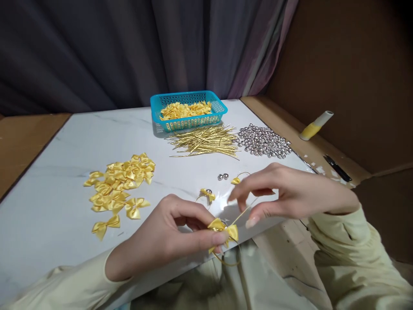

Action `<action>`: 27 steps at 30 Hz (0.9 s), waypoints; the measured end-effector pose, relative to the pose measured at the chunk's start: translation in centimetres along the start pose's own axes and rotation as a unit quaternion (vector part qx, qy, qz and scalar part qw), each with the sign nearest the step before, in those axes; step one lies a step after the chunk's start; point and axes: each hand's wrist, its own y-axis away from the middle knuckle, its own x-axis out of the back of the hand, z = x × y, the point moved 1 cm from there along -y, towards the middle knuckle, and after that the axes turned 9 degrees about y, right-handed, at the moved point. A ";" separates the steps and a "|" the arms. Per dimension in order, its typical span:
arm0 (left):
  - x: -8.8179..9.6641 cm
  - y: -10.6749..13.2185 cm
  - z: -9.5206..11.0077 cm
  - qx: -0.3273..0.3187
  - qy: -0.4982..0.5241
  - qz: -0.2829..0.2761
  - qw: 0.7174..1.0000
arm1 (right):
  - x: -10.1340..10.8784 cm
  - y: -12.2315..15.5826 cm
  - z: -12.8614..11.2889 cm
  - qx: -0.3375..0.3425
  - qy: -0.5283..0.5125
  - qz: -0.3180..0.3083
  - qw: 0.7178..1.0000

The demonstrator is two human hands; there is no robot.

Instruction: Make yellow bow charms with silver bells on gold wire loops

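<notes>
My left hand (180, 232) pinches a yellow satin bow (232, 232) between thumb and fingers, just past the table's front edge. Gold cord (230, 263) loops below this bow, and a straight end rises toward my right hand (277, 193). A small silver ball shows at the bow's middle, partly covered. The right hand hovers with thumb and fingers apart, close to the cord's end; no grip on it is visible. Beyond the hands lie a bow with a silver ball and cord (208, 195), another corded bow (236, 181), partly hidden, and two loose silver balls (223, 177).
Loose yellow bows (121, 181) are heaped at left. A blue basket (190, 122) of yellow bows stands at the back, with gold cords (206, 141) before it and silver balls (264, 140) to the right. Farther right are a yellow-and-white tube (316, 125) and a black cutter (337, 168).
</notes>
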 end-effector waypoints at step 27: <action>-0.3 0.5 0.8 0.033 0.030 -0.031 0.999 | 0.6 0.8 -1.0 0.042 0.077 0.066 0.994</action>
